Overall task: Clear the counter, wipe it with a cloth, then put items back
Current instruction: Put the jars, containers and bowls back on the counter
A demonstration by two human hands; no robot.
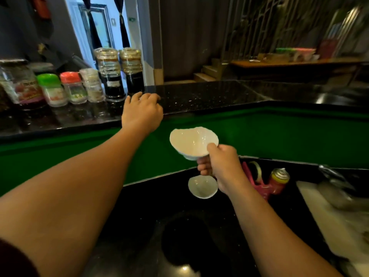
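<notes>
My right hand (221, 166) grips a small white bowl (192, 141) by its rim, thumb inside, and holds it tilted in the air in front of the green counter face (279, 132). A second white bowl (202, 186) sits on the lower black counter (139, 226) just below that hand. My left hand (141, 112) reaches over the upper black counter (199, 94), fingers loosely curled and holding nothing, right next to two tall dark sauce jars (121, 74).
A row of jars stands along the upper counter's left: a green-capped shaker (52, 89), a red-capped one (73, 87), a clear one (92, 85) and a large labelled jar (22, 84). A red spray can (278, 180) and pink tool (257, 182) stand beside the sink (339, 212).
</notes>
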